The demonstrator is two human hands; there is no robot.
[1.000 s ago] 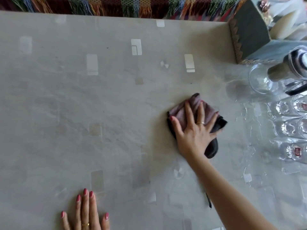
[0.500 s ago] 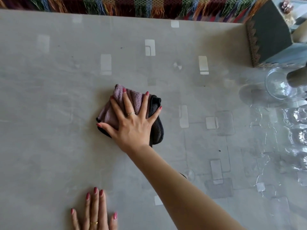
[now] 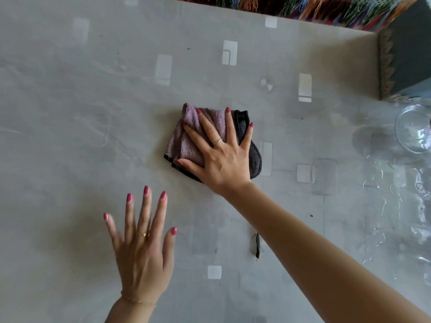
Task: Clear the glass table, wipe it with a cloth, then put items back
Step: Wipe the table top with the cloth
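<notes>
While left hand (image 3: pixel 142 248) rests, right hand (image 3: pixel 221 159) presses cloth (image 3: pixel 186 136)

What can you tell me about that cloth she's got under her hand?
The cloth is a small, folded piece of fluffy terry-like fabric, mauve on the upper layer and dark grey on the layer showing at its right, with a dark trimmed edge. It lies flat on the glass table, near the middle. The right hand presses on it with straight, spread fingers, covering much of it. Nothing else touches it.
</notes>
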